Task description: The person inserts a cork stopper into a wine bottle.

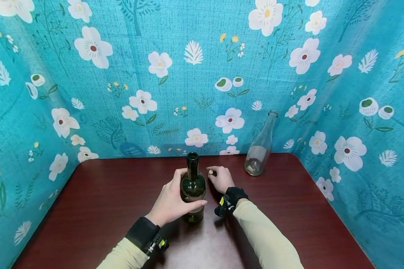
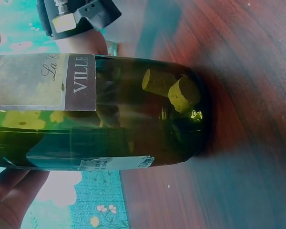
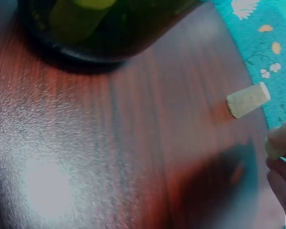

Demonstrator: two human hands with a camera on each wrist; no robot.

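Observation:
My left hand (image 1: 170, 200) grips a dark green wine bottle (image 1: 193, 186) around its body, with the open mouth pointing up. Through the glass in the left wrist view, two corks (image 2: 183, 94) lie near the bottle's base. To the right of the bottle, my right hand (image 1: 222, 180) pinches a small cork (image 3: 275, 149) between thumb and fingers, just above the table. Another cork (image 3: 248, 100) lies on its side on the table close to those fingers.
A clear glass bottle (image 1: 260, 144) stands at the back right of the dark red table (image 1: 114, 194), with a small pale piece at its bottom. Blue flowered cloth (image 1: 195, 93) hangs behind the table and along both sides.

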